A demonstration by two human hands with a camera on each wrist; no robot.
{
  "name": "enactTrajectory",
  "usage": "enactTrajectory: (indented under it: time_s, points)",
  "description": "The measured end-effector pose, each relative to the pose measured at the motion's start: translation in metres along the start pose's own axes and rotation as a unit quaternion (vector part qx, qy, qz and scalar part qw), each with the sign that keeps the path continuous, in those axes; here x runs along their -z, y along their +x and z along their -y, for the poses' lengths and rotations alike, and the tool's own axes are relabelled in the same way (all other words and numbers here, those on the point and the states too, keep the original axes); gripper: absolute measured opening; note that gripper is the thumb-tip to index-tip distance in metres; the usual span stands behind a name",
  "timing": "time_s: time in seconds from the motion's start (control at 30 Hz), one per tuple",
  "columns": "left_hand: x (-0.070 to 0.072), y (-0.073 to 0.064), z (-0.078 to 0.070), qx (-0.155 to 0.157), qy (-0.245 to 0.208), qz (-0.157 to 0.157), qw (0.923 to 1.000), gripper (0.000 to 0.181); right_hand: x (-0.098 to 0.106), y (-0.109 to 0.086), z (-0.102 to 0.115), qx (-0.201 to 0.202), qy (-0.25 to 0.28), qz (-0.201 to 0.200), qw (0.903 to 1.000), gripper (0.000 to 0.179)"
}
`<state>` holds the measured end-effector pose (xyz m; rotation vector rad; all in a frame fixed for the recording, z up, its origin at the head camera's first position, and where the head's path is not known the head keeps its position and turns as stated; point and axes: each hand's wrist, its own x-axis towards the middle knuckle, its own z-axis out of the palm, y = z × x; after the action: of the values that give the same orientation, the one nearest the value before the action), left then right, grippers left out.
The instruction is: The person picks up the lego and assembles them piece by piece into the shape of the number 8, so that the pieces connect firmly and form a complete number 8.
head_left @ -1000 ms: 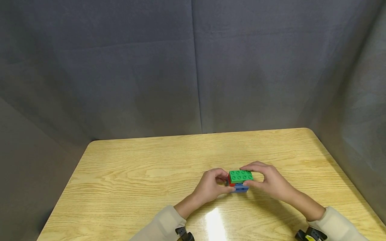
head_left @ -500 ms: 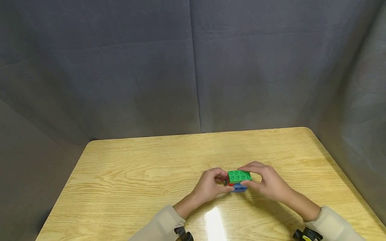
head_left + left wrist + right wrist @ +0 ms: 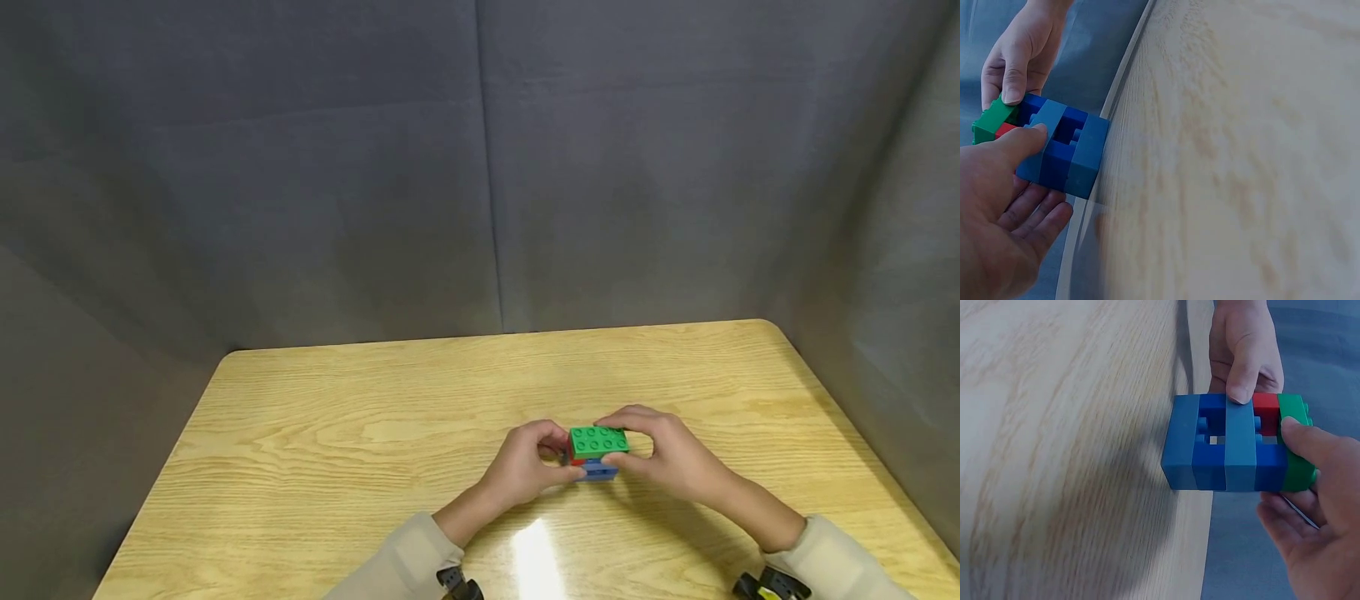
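A stack of toy building bricks stands on the table between both hands. From the bottom it has a long light blue brick point(image 3: 1180, 440), two dark blue bricks point(image 3: 1210, 475) with a gap between them, and another long light blue brick point(image 3: 1240, 447). Above that sit a red brick point(image 3: 1266, 411) and a dark blue brick point(image 3: 1270, 472), apart, bridged by a long green brick point(image 3: 598, 442) on top. My left hand point(image 3: 521, 468) grips the stack's left end, thumb on the upper light blue brick. The right hand point(image 3: 675, 458) pinches the green brick between thumb and fingers.
The stack rests on a wood-grain table point(image 3: 337, 433) with rounded far corners. Dark grey curtains point(image 3: 360, 183) hang behind it and at both sides. Light glares off the tabletop near the left forearm.
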<state>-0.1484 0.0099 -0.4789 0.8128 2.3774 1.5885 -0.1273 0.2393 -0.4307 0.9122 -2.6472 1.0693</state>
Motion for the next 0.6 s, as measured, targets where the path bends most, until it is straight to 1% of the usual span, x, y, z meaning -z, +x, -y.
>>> enactTrajectory:
  time_s: [0.27,0.4,0.43,0.53,0.6]
  points:
    - [0.002,0.0,0.0,-0.009,0.014,0.017,0.9997,0.033,0.002,-0.002,0.0,-0.002,-0.003,0.008,1.0,0.04]
    - [0.003,0.0,0.0,-0.014,0.025,0.026,0.9993,0.034,0.001,-0.003,0.0,-0.009,-0.007,0.012,0.9999,0.04]
    - [0.004,0.0,0.0,-0.014,0.033,0.027,0.999,0.035,0.001,-0.003,0.0,-0.015,-0.004,0.014,0.9998,0.041]
    - [0.009,-0.002,0.0,-0.005,0.052,0.033,0.9981,0.044,0.001,-0.004,0.001,-0.031,-0.005,0.02,0.9993,0.045]
    - [0.016,-0.003,0.0,0.003,0.059,0.037,0.9975,0.054,0.002,-0.004,0.001,-0.041,-0.006,0.024,0.9989,0.048]
